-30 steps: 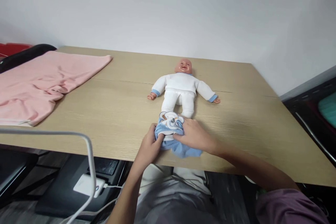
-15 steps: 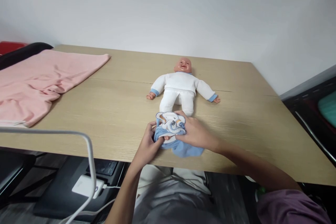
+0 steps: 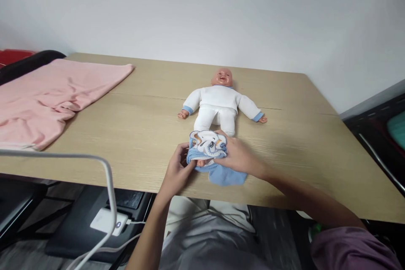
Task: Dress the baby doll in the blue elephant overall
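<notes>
A baby doll (image 3: 218, 98) in a white top with blue cuffs lies on its back, its head toward the wall and its legs toward me. Bunched around its lower legs is a blue doll garment (image 3: 227, 176) with a white cartoon animal face on it; a bit of the doll's foot (image 3: 201, 163) shows through an opening. My left hand (image 3: 180, 166) grips the garment's left edge between thumb and fingers. On the other side, my right hand (image 3: 238, 158) pinches its right edge. A loose blue part rests on the table below the right hand.
A pink cloth (image 3: 72, 93) lies across the left of the wooden table (image 3: 142, 135). A white cable (image 3: 109, 177) arches in front at lower left, above a black chair holding a white power bank (image 3: 107, 221). Behind the table stands a white wall (image 3: 202, 17).
Both hands have moved the garment slightly up the doll's legs, and more of the foot shows in the opening. The view has shifted a little.
</notes>
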The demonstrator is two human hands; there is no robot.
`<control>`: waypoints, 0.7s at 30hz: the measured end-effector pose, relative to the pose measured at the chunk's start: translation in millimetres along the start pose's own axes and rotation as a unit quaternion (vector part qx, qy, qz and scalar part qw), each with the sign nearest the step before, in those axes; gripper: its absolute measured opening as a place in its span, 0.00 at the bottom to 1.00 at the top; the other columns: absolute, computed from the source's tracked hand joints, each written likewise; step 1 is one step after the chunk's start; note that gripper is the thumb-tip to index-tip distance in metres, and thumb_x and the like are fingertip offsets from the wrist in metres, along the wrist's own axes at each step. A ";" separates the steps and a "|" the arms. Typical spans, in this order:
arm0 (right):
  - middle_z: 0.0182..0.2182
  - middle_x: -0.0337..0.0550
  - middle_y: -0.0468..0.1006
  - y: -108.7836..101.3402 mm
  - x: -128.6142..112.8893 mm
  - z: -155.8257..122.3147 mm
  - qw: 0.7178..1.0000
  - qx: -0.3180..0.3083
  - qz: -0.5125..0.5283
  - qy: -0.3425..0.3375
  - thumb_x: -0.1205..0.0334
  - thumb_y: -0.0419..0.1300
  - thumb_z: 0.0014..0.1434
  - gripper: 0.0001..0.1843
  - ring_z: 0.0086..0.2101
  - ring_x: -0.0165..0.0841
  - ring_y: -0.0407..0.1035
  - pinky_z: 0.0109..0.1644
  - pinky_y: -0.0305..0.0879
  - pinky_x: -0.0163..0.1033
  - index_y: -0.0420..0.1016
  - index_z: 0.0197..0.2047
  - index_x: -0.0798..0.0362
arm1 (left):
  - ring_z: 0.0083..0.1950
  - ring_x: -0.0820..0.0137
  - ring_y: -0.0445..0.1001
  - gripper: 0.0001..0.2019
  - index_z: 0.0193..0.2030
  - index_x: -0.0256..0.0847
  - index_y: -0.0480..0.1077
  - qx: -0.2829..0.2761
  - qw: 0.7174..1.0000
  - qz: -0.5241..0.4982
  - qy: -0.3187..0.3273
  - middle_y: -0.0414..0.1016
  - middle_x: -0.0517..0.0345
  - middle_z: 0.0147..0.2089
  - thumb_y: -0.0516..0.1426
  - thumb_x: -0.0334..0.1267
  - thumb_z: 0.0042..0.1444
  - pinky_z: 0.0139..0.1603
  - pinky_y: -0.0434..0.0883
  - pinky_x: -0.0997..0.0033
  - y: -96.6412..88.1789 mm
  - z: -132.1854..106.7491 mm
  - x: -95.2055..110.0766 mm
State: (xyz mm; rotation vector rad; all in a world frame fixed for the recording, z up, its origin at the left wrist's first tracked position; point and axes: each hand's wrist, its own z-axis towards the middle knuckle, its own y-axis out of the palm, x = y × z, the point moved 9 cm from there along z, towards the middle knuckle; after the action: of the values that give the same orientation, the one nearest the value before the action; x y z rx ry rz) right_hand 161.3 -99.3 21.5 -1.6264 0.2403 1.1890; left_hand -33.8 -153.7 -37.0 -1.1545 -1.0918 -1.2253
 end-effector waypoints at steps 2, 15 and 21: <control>0.57 0.48 0.87 -1.7 -1.1 1.6 1.000 0.010 0.003 -0.005 0.54 0.76 0.60 0.35 0.53 0.55 0.85 0.53 0.80 0.54 0.72 0.68 0.42 | 0.62 0.58 0.82 0.21 0.66 0.45 0.72 0.008 1.000 -0.006 0.008 0.81 0.48 0.63 0.68 0.46 0.71 0.64 0.77 0.59 -2.2 2.1 0.6; 0.55 0.52 0.84 -18.0 3.1 19.2 0.992 0.045 -0.060 -0.097 0.56 0.76 0.62 0.21 0.50 0.47 0.80 0.58 0.77 0.50 0.81 0.56 0.53 | 0.67 0.53 0.78 0.14 0.61 0.45 0.80 -0.060 0.990 0.126 -0.007 0.82 0.46 0.65 0.59 0.43 0.75 0.75 0.69 0.48 -3.4 26.9 20.9; 0.62 0.49 0.84 -27.4 2.9 34.6 0.992 -0.019 0.000 -0.121 0.63 0.75 0.62 0.28 0.59 0.44 0.79 0.70 0.73 0.46 0.81 0.64 0.56 | 0.67 0.50 0.79 0.13 0.55 0.44 0.84 -0.120 0.987 0.106 0.003 0.84 0.42 0.64 0.68 0.45 0.68 0.75 0.70 0.46 -2.4 48.4 26.5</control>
State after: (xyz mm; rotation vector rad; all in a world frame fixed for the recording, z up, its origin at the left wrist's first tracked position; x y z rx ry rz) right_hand 161.1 -58.3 38.1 -1.4965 0.0639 1.3842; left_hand -34.7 -108.5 -5.3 -1.4114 -0.8070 -1.2136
